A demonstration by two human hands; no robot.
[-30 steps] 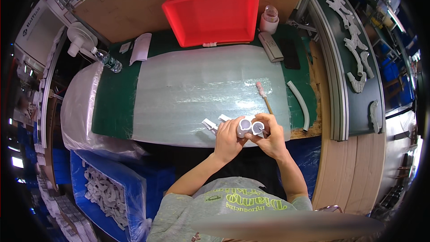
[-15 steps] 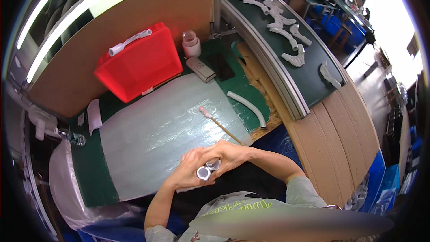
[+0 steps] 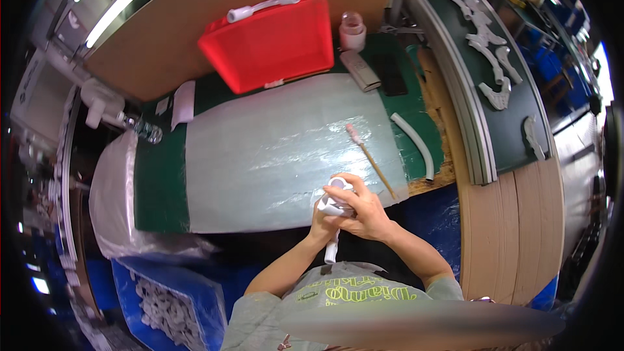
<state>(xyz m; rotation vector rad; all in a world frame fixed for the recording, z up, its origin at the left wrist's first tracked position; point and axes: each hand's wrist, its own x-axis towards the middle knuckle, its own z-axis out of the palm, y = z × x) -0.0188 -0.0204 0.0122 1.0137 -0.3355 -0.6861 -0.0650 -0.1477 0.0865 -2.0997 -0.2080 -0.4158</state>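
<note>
Both hands are together over the front edge of the worktable, close to my body. Between them is a white plastic part (image 3: 333, 207) with round tube-like ends, one pointing up and another sticking out below toward my shirt. My left hand (image 3: 320, 226) is closed around it from the left, its fingers partly hidden. My right hand (image 3: 367, 213) grips the upper end from the right, with thumb and fingers bent round it. Just beyond my hands, a wooden-handled brush (image 3: 374, 164) with a pinkish tip lies on the translucent sheet (image 3: 260, 156).
A red bin (image 3: 266, 52) leans at the back, a white tubular part (image 3: 263, 8) across its rim. Nearby are a jar (image 3: 352, 34), a grey box (image 3: 359, 70) and a curved white tube (image 3: 414, 143). White parts line the conveyor (image 3: 455, 32); a blue bin (image 3: 211, 299) holds several more.
My view has swung left, bringing the blue bin of parts into sight. The hands have turned the white part, and more of it shows between the fingers.
</note>
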